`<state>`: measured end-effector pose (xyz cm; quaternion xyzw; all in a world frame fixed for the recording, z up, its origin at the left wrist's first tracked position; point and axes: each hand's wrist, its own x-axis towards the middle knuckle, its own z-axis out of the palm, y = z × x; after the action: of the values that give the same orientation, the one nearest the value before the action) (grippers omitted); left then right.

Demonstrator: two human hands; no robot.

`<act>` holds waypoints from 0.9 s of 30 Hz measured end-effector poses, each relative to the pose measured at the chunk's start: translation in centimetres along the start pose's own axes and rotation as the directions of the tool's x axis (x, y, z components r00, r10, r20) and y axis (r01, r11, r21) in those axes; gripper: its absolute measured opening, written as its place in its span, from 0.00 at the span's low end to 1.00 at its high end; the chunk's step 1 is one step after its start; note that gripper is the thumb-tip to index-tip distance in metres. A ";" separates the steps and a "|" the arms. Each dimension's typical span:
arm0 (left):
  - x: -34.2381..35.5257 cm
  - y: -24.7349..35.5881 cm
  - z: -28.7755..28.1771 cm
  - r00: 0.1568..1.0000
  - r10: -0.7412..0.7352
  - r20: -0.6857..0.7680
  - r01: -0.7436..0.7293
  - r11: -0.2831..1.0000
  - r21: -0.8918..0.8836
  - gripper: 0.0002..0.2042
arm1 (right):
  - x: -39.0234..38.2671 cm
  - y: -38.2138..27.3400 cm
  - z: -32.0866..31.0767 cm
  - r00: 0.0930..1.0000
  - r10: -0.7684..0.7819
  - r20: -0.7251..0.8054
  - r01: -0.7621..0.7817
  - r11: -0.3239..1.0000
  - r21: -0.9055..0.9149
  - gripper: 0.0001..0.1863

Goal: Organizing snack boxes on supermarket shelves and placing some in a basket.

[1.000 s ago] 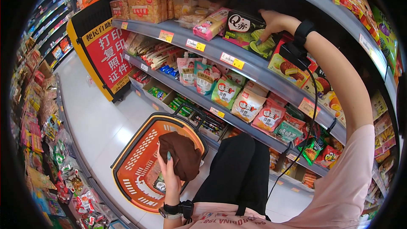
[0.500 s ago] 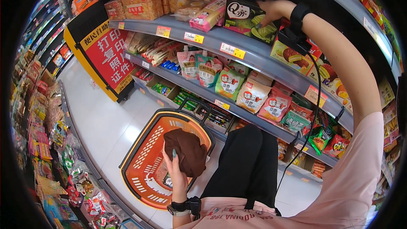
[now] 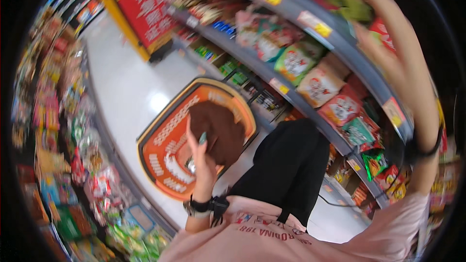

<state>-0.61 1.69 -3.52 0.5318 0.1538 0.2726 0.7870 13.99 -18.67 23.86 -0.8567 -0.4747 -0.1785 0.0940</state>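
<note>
My left hand (image 3: 201,162) holds a flat brown packet (image 3: 219,130) upright above an orange shopping basket (image 3: 162,157) that stands on the white floor. A dark watch sits on that wrist. My right hand (image 3: 376,24) is raised to the upper grey shelf (image 3: 310,17) at the top right, next to a green packet (image 3: 357,9). It is heavily blurred, so its grip does not show. A black band is around my right forearm.
Grey shelves with snack bags (image 3: 310,75) in many colours curve along the right. A rack of small packets (image 3: 68,131) lines the left side of the aisle. A red and yellow sign stand (image 3: 145,7) is at the far end. My black trousers (image 3: 286,165) are beside the basket.
The view has swung and blurred. My right hand has shifted along the top shelf, off the dark-labelled packet toward the green one. My left hand still holds the brown packet over the basket.
</note>
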 end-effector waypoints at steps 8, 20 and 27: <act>-1.1 0.5 1.6 0.753 -0.008 0.658 0.053 0.997 -0.049 0.38 | -10.7 -9.7 22.3 0.931 0.344 0.124 -0.295 0.508 0.809 0.41; 13.0 -24.5 -29.5 0.708 -0.698 -0.105 0.260 0.120 0.958 0.18 | -20.6 -7.1 23.6 0.571 0.375 0.730 -0.128 -0.838 0.531 0.27; 7.8 -30.3 -27.9 0.691 -0.639 -0.338 -0.010 -0.475 0.880 0.52 | -27.3 -8.3 22.4 0.559 0.366 0.744 0.041 -0.908 0.416 0.23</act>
<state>-1.12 18.66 -41.82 0.8762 0.3045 -0.3665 0.0718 -1.44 -28.14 -7.59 -0.2669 0.1614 0.3203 0.8945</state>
